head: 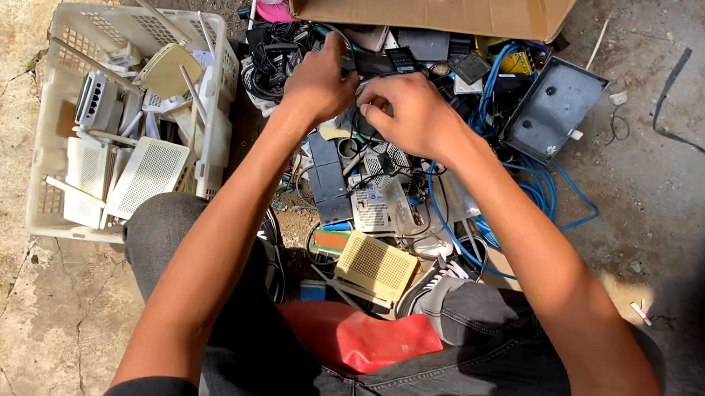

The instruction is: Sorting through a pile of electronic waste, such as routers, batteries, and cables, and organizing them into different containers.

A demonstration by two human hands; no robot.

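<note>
Now | left hand clenched on black device; right hand pinching it too; white basket beside

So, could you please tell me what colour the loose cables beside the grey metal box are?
The cables are blue, seen best in the head view.

2 hands, 1 basket, 1 cardboard box.

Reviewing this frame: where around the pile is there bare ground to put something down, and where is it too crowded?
Bare concrete lies left of the white basket and below it beside the person's knee. More shows right of the grey tray, crossed only by a black cable. Crowded: the heap of devices and blue cables under the left hand and right hand, up to the cardboard box.
</note>
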